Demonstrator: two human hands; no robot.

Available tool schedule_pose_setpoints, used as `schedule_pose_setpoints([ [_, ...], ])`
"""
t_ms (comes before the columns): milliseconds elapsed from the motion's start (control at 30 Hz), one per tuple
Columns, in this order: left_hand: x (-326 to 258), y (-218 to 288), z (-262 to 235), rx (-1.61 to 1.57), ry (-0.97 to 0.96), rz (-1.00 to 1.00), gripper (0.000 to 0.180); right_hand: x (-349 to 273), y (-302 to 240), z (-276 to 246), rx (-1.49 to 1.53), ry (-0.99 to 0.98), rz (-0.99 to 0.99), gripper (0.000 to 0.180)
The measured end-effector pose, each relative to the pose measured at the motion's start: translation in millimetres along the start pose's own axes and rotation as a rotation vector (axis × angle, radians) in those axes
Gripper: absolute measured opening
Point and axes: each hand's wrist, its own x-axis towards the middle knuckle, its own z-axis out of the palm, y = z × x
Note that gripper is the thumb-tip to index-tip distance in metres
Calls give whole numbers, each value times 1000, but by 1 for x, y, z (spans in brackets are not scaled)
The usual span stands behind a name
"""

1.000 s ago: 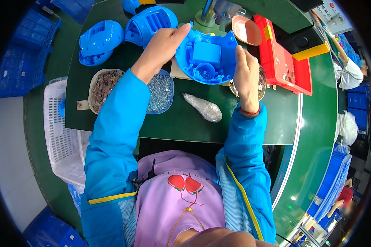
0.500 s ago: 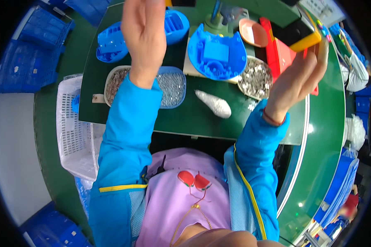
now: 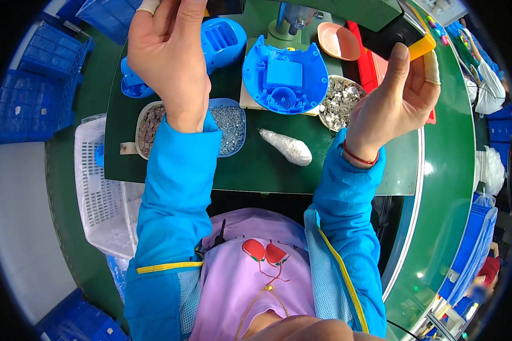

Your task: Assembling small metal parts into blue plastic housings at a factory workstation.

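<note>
My left hand (image 3: pixel 173 65) is raised at the top, beside a black block (image 3: pixel 226 5). Its fingers are loosely bent and apart, with some tips cut off by the frame; I see nothing in it. My right hand (image 3: pixel 389 108) is open at the yellow-edged black housing (image 3: pixel 401 40) of a green press (image 3: pixel 344 11). Its thumb reaches the black face and its fingers curl beside the yellow edge. Pale covers wrap fingertips on both hands. Between the hands, a blue plastic shell (image 3: pixel 304 88) sits open side up under the press, apart from both hands.
Other blue shells (image 3: pixel 222 42) lie behind my left hand. Trays hold brownish small parts (image 3: pixel 152 128), shiny small parts (image 3: pixel 230 128) and silvery pieces (image 3: pixel 338 105). A white wrapped bundle (image 3: pixel 290 149) lies in front. A pink dish (image 3: pixel 338 41) and red bin (image 3: pixel 355 34) stand right; a white basket (image 3: pixel 96 187) left.
The view has shifted slightly, with the table things now further left. My left hand has turned and its fingers have bent. My right thumb has come up against the black housing.
</note>
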Motion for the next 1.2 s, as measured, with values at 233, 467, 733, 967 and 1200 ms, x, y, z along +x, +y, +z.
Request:
schedule_pose_setpoints([
  [233,-2,0,2,-25,19,-13,38,1,1,-5,-45,-39,34,40],
  [467,2,-4,-10,175,-75,33,40,2,2,-9,-114,-67,5,40],
  [733,-48,-74,-66,277,-485,-501,40,-35,6,-57,-449,-469,651,28],
  [967,-24,-21,-65,-157,-640,-1064,42,-51,-3,-51,-593,-696,434,18],
  [1200,-92,23,-99,195,-1229,138,52,-56,-55,-115,-157,-637,1114,61],
])
